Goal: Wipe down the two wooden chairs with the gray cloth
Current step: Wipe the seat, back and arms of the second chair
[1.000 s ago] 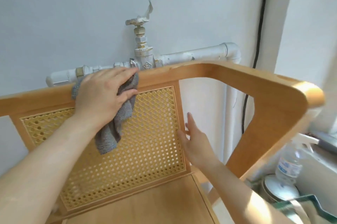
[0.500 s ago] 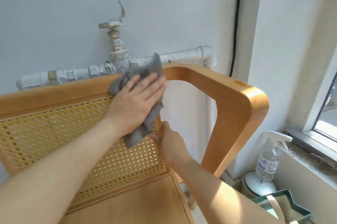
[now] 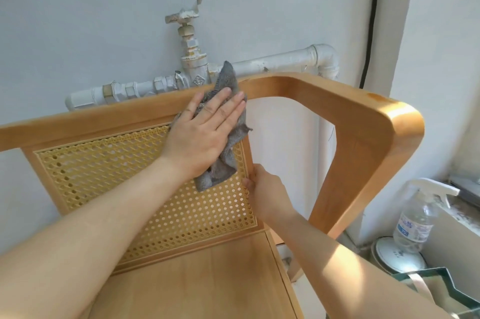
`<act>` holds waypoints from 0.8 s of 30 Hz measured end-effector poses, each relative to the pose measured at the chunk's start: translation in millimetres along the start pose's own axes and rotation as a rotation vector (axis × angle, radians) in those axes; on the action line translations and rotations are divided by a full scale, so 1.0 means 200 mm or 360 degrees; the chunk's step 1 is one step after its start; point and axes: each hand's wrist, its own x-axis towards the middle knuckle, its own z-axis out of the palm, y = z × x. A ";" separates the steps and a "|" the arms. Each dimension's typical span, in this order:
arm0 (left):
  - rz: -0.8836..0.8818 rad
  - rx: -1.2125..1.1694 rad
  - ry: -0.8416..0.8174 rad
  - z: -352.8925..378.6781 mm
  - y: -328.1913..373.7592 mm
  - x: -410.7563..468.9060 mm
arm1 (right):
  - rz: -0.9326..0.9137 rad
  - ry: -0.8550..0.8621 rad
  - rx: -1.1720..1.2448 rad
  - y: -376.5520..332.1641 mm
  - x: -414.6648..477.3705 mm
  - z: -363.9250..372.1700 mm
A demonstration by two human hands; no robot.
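A: Which parts does the view show?

B: One wooden chair [image 3: 324, 100], seen from above the seat, with its cane back panel [image 3: 135, 188] and bent armrest. The landmark is the valve [image 3: 191, 59] on the white pipe [image 3: 280, 60] behind the top rail.

A: Where is the cloth?

B: The gray cloth [image 3: 226, 157] lies against the top rail and the panel's upper right corner, just below and right of the valve. One corner stands up above the rail beside the valve; the rest hangs down over the cane.

A: And the left hand?

B: The left hand [image 3: 205, 131] lies flat on the cloth, fingers straight and close together, pressing it to the wood, not curled round it. Compared with half a second ago, hand and cloth sit in much the same spot on the rail, at the right end of the panel; a second ago they were left of the valve, so the wipe has travelled rightward.

A: The right hand?

B: The right hand [image 3: 265, 188] is well below the valve, on the upright post at the panel's right edge. Its thumb lies on the front of the post and the fingers pass behind, out of sight, so it is closed round the post. A second ago it lay open and flat against the panel; half a second ago it already gripped the post.

A: Anything else?

B: A spray bottle [image 3: 418, 217] stands far right of the valve, low by the window ledge.
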 end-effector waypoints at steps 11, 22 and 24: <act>0.0218 -0.0020 -0.0090 -0.03 -0.08 -0.13 | 0.0011 0.0026 -0.0049 0.00 0.01 0.00; -0.0832 -0.0183 -0.0115 -0.03 -0.42 -1.00 | 0.0002 0.0068 -0.0050 0.02 0.02 0.03; -0.1194 -0.0301 -0.0027 -0.01 -0.33 -1.01 | 0.0018 0.0074 -0.0071 0.00 0.01 0.03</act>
